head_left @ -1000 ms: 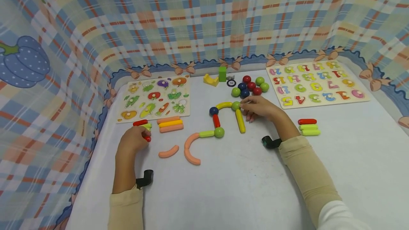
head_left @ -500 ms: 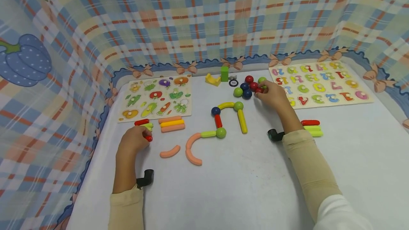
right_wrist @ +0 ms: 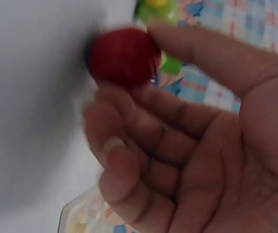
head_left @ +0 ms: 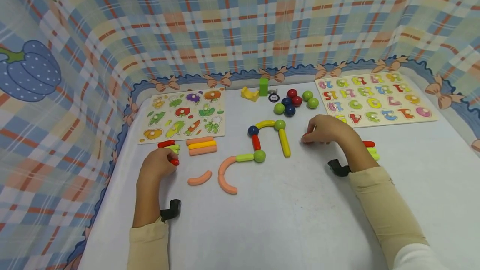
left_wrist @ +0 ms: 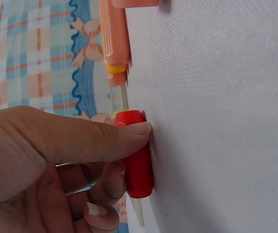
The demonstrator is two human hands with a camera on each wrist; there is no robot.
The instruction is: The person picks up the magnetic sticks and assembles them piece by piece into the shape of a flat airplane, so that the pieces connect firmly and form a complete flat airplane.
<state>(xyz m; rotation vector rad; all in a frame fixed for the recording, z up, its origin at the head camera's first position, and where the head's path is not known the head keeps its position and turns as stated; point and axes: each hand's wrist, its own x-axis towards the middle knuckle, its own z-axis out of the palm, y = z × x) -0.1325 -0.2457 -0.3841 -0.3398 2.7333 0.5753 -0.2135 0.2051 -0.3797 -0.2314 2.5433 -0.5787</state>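
Observation:
My left hand (head_left: 157, 165) pinches a short red stick (left_wrist: 139, 167) between thumb and fingers, low over the white table at the left. My right hand (head_left: 325, 130) holds a dark red ball (right_wrist: 124, 57) at its fingertips, to the right of a straight yellow stick (head_left: 284, 142). That stick joins a green ball (head_left: 279, 124), from which a curved yellow stick (head_left: 266, 123) runs to a dark blue ball (head_left: 253, 130). Below it a red stick (head_left: 256, 142) meets another green ball, then a light green stick (head_left: 245, 158) and curved pink sticks (head_left: 226, 165).
Several loose balls (head_left: 289, 110) lie at the back, near a green block (head_left: 263, 87) and a yellow piece (head_left: 250, 93). A vegetable puzzle board (head_left: 220, 130) lies back left, a number board (head_left: 429, 113) back right. Pink and yellow sticks (head_left: 201, 145) and a loose curved pink stick (head_left: 200, 178) lie left.
My right hand went from the green ball at the yellow stick to the loose balls, took a red ball and brought it back toward me. My left hand has stayed in place.

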